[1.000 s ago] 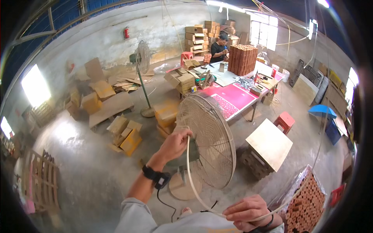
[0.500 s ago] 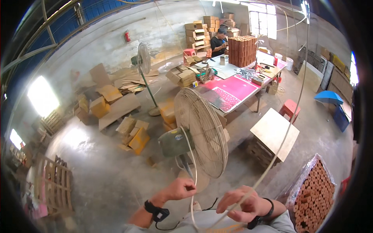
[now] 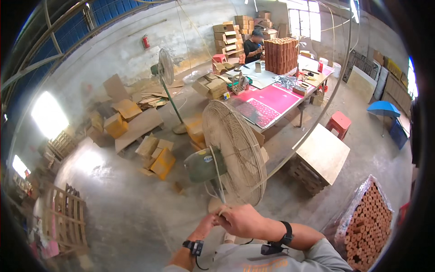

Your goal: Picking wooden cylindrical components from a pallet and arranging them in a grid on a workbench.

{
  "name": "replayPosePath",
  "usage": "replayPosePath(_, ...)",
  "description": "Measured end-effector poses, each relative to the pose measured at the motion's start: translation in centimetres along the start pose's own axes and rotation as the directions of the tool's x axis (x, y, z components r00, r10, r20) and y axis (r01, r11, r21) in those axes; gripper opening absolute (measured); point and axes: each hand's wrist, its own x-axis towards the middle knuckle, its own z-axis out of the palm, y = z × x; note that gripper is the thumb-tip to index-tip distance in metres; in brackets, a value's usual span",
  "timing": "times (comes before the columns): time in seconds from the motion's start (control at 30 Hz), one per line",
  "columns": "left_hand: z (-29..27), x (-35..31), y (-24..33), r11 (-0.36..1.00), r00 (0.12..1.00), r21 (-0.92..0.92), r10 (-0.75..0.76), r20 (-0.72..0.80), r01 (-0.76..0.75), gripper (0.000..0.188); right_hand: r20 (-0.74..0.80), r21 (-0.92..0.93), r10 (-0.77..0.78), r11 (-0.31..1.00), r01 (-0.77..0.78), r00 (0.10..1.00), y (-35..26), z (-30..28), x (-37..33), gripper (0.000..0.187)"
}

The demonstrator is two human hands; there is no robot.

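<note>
My hands meet low in front of a large floor fan with a wire-mesh guard and a green motor housing. A pale cable hangs from the upper right and runs down past the fan's guard to my hands. My right hand is closed on the cable and crosses over my left fingers. Beside the fan's pole, my left hand is closed too, pinching the cable, with its fingertips partly hidden behind the right hand. A thinner part of the cable passes over the motor housing.
Right of the fan stands a board-topped stack near a red stool. Wrapped brown tubes fill the lower right. Cardboard boxes and a second fan are to the left. A person works behind a long table.
My right hand has moved left across to my left hand, and its fingers have closed. The hanging cable has swung, and its lower end now leads to both hands by the fan's pole.
</note>
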Motion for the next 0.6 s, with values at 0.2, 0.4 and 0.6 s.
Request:
replayPosePath(0.2, -2.3, -0.4, 0.6, 0.950, 0.958, -0.123, 0.288, -0.019, -0.288, 0.049, -0.031, 0.035, 0.051, 0.998, -0.050, 0.998, 2.5, 1.1, 5.9, 0.021)
replayPosePath(0.4, -3.1, -0.2, 4.3, 0.977, 0.976, 0.058, 0.200, 0.087, -0.206, 0.032, -0.109, 0.147, 0.146, 0.981, -0.130, 0.983, 3.1, 2.5, 12.8, 0.015)
replayPosePath(0.6, -7.8, 3.4, 5.0, 0.976, 0.978, 0.111, 0.194, -0.082, -0.185, 0.018, -0.186, 0.256, 0.176, 0.959, -0.125, 0.967, 4.4, 4.5, 16.6, 0.020)
